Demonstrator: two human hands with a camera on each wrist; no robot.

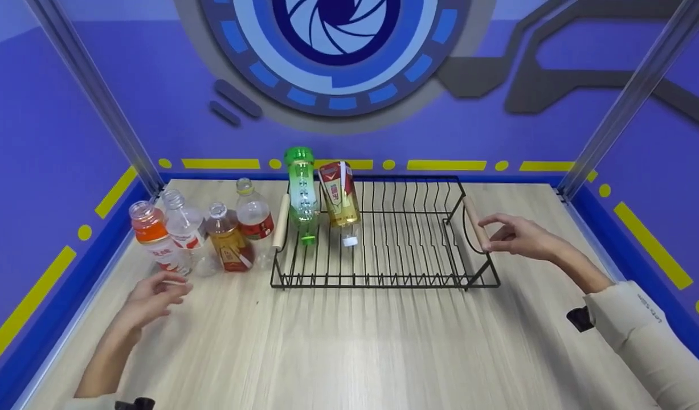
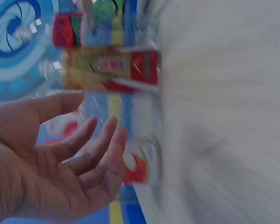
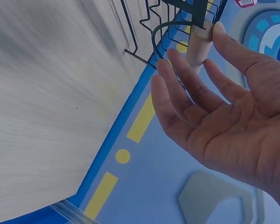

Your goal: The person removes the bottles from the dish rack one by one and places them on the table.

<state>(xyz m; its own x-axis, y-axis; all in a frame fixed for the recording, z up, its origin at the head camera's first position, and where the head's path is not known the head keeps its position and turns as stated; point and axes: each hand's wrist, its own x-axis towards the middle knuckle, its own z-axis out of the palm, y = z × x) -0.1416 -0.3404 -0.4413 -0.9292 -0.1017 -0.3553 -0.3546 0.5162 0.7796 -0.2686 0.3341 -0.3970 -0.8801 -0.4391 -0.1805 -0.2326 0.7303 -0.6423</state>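
Left hand point(image 1: 152, 296) open, orange bottle point(image 1: 154, 236) upright

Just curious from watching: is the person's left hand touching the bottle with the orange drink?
Apart. In the head view the left hand is open on the near side of the orange bottle, with bare table between them.
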